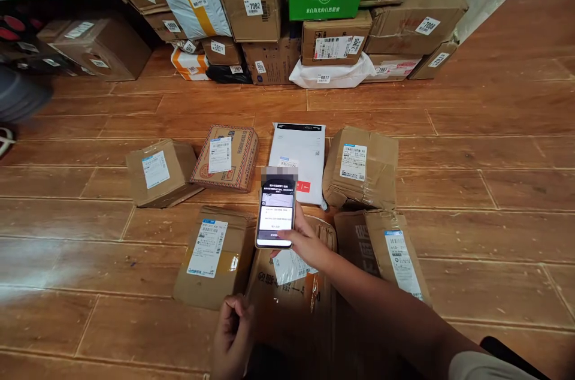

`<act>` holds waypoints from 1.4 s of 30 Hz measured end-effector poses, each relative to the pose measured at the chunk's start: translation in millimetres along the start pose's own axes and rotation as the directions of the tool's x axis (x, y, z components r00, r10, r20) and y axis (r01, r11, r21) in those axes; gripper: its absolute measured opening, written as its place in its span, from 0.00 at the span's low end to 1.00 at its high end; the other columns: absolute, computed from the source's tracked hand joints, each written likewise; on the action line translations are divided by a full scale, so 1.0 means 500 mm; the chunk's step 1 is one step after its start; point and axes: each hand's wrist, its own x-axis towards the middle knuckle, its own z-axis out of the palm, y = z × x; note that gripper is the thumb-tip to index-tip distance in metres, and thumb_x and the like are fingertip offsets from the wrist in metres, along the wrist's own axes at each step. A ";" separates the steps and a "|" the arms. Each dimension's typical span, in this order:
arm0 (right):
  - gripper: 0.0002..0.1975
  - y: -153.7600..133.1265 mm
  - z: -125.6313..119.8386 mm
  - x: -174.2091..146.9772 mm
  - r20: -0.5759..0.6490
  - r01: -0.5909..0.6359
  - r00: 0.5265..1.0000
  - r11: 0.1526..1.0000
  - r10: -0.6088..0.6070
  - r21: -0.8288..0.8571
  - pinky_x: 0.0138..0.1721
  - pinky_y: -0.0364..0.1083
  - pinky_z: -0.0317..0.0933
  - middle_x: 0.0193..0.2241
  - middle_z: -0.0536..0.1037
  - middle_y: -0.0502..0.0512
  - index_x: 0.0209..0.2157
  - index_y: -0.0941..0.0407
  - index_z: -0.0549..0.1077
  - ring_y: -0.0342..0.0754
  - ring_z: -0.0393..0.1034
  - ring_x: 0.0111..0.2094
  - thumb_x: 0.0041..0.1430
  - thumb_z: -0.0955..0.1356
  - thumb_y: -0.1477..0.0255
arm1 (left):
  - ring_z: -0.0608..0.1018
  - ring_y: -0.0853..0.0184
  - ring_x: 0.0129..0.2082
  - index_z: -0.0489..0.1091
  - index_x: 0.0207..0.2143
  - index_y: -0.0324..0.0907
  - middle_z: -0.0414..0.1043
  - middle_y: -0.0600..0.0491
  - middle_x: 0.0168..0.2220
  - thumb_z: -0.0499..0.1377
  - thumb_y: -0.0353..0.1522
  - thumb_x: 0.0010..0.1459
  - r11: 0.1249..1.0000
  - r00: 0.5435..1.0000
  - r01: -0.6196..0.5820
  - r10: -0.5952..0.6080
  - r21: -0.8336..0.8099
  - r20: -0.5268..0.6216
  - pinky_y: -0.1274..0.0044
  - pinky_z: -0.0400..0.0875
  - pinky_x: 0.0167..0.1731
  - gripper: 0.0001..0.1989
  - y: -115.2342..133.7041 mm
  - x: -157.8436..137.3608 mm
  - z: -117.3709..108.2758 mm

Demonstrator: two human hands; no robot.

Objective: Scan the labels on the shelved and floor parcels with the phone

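Note:
My right hand grips a smartphone upright, its lit screen facing me and the thumb on the lower part of the screen. Below the phone lies a cardboard box with a white label, partly hidden by the phone and my right hand. My left hand is curled into a loose fist, with nothing visible in it, near the lower edge of a labelled carton. Just beyond the phone is a white parcel bag, its lower part covered by the phone.
More labelled boxes lie on the wooden floor: a tilted carton, a printed box, a taped carton and a long box. Numbered parcels, including a green box, are stacked at the back. A person's foot shows at left.

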 end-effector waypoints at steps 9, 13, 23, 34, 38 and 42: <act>0.18 0.014 -0.007 0.007 -0.081 -0.005 0.997 1.000 0.006 0.021 0.13 0.39 0.64 0.44 0.75 0.53 0.51 0.46 0.62 0.46 0.74 0.27 0.61 0.66 0.61 | 0.60 0.70 0.27 0.59 0.28 0.44 0.56 0.57 0.26 0.60 0.38 0.60 1.000 1.000 -0.006 0.006 -0.004 0.021 0.80 0.58 0.27 0.14 -0.004 0.001 0.001; 0.24 0.013 -0.007 0.003 -0.073 -0.016 0.997 1.000 0.017 0.007 0.16 0.43 0.70 0.42 0.75 0.50 0.52 0.46 0.61 0.44 0.72 0.25 0.54 0.69 0.70 | 0.61 0.70 0.26 0.60 0.26 0.43 0.57 0.57 0.25 0.62 0.41 0.57 1.000 1.000 0.020 -0.019 -0.004 0.012 0.80 0.59 0.27 0.16 0.007 0.003 0.005; 0.39 0.002 -0.002 -0.009 0.024 -0.030 0.999 0.999 0.031 -0.030 0.24 0.45 0.73 0.44 0.75 0.51 0.59 0.46 0.52 0.46 0.74 0.30 0.48 0.70 0.77 | 0.59 0.70 0.25 0.59 0.26 0.43 0.56 0.57 0.24 0.61 0.39 0.59 0.999 1.000 -0.017 0.016 0.031 0.025 0.81 0.60 0.26 0.15 0.003 0.005 0.004; 0.36 0.007 0.042 -0.039 0.205 -0.046 0.978 0.999 0.049 -0.019 0.29 0.46 0.73 0.47 0.72 0.53 0.56 0.46 0.51 0.46 0.75 0.34 0.52 0.73 0.73 | 0.61 0.70 0.27 0.60 0.26 0.43 0.58 0.57 0.26 0.64 0.41 0.55 0.998 0.998 0.058 -0.058 0.003 -0.004 0.80 0.61 0.28 0.16 -0.008 0.002 -0.001; 0.33 0.009 0.054 -0.050 0.243 -0.062 0.968 0.998 0.058 0.007 0.30 0.46 0.73 0.45 0.72 0.52 0.56 0.46 0.52 0.46 0.75 0.34 0.54 0.72 0.71 | 0.61 0.69 0.28 0.62 0.28 0.44 0.59 0.57 0.27 0.64 0.40 0.56 0.997 0.997 0.074 -0.074 0.002 0.015 0.80 0.60 0.29 0.14 -0.033 -0.006 -0.011; 0.34 0.009 0.058 -0.053 0.253 -0.070 0.965 0.997 0.064 0.014 0.28 0.46 0.72 0.44 0.73 0.51 0.56 0.46 0.51 0.44 0.74 0.30 0.54 0.71 0.73 | 0.62 0.69 0.29 0.61 0.28 0.44 0.60 0.56 0.26 0.63 0.40 0.57 0.998 0.998 0.064 -0.064 -0.015 0.020 0.80 0.61 0.30 0.14 -0.039 -0.007 -0.008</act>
